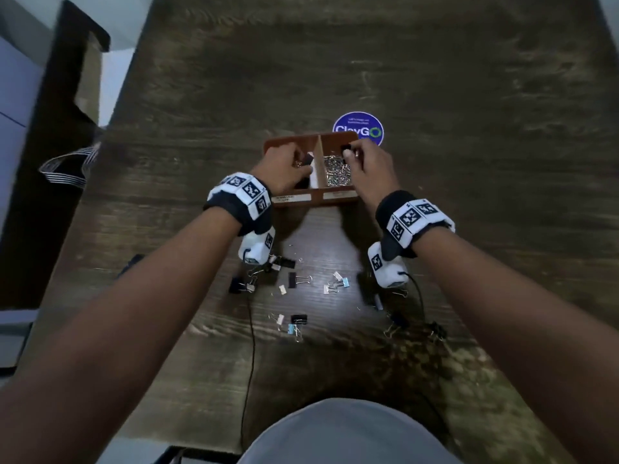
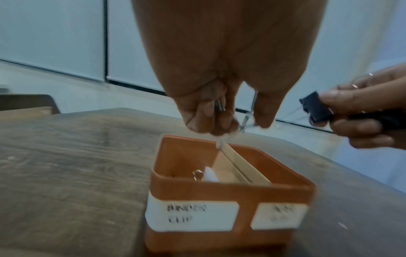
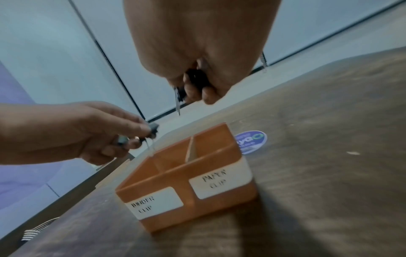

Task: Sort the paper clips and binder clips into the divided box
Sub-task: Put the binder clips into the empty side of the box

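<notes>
The orange divided box (image 1: 291,140) stands mid-table, labelled for binder clips on the left and paper clips on the right. A heap of silver paper clips (image 1: 336,172) fills the right compartment. My left hand (image 1: 301,161) hovers over the left compartment and pinches black binder clips (image 1: 307,159); a clip's wire handle dangles below the fingers (image 2: 219,120). My right hand (image 1: 350,154) holds a black binder clip (image 1: 346,149) above the right compartment's far end, also visible as the black clip (image 2: 316,109) in the left wrist view. A white clip (image 2: 209,176) lies in the left compartment.
Several loose binder clips (image 1: 294,280), black, white and blue, lie scattered on the dark wooden table (image 1: 469,95) near me. A round blue sticker (image 1: 358,123) is behind the box. A dark chair (image 1: 57,135) stands off the table's left edge. Thin cables (image 1: 250,329) run from the wrist cameras.
</notes>
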`<state>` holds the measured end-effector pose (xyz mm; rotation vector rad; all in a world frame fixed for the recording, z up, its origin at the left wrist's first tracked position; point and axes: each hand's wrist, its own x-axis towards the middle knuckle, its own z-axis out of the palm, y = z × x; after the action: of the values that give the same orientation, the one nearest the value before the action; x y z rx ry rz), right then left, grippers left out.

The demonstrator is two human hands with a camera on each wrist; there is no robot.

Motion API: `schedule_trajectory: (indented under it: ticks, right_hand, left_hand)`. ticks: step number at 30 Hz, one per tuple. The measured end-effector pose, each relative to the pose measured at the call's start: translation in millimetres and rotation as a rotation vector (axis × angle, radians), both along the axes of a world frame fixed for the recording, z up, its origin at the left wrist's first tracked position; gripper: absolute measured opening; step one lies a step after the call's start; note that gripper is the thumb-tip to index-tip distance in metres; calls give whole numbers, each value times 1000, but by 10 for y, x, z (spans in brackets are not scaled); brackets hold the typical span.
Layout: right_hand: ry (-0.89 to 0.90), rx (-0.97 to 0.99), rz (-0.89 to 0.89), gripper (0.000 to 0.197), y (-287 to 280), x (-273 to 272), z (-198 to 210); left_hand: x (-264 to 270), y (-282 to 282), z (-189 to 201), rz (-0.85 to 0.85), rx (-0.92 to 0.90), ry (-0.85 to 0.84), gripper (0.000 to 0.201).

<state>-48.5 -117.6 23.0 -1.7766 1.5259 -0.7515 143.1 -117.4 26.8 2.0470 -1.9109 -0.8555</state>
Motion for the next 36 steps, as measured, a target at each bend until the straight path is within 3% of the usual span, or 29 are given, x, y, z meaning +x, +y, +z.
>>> schedule_trajectory:
  ticks: [5,9,11,14,16,18,21,24,28,30,32,36]
  right_hand:
    - [-58,365,58,48,-223,531,85]
    - [-81,422,15,53,-258,631,38]
    - [-96,393,-14,49,-219,569,-32]
    - [-108,300,-44,23,-25,408,-133]
    - [-130,297,4,17,213,324,-212]
    - [-45,341,174,17,479,286,-317]
    - [283,445,502,16,794,359,-530]
    - [583,354,696,26,1036,581,-727]
    - [688,183,725,75,1292,884,-922]
    - [771,146,741,91,1344,952,-974]
    - [793,195,728,89,1361,957,-1003]
    - [769,182,659,58,1383,814,-1083]
  left_hand:
    - [286,-159,81,146,71,37,27]
    - [385,-133,131,242,-27,100,32]
    - [446,-54,99,273,-53,110,26]
    - [554,173,-53,320,-45,110,21]
    - [641,415,-172,320,-11,72,21]
    - [714,715,-321,278,58,16,21]
    - [785,1192,-549,211,171,-60,18]
    - [824,1544,-679,136,261,-148,13]
    - [800,1935,-829,102,326,-263,52]
    - [769,2092,-935,87,328,-256,60]
    - [761,2199,-1054,85,292,-224,57]
    - [805,2283,-1172,166,216,-124,47]
